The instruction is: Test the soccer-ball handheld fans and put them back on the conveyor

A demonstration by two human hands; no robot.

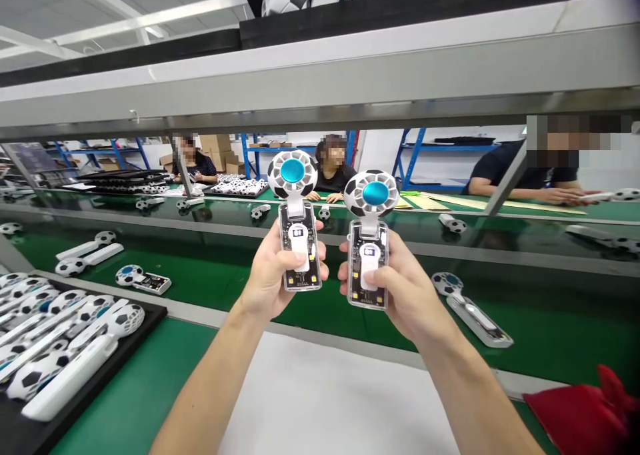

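Above the white paper [340,401], your left hand [270,268] and right hand [405,281] are each gripping a clear-cased, round-headed fan [299,241] [369,261].

In our left hand [267,271] we hold a football-patterned device [297,211] upright, our thumb on its white panel; our right hand [407,281] grips a matching device [370,228] just beside it. We see a white sheet [330,401] at 6 o'clock, a loaded black tray [123,356] at 8, a red cloth [575,411] at 4, and a person [334,171] at 12.
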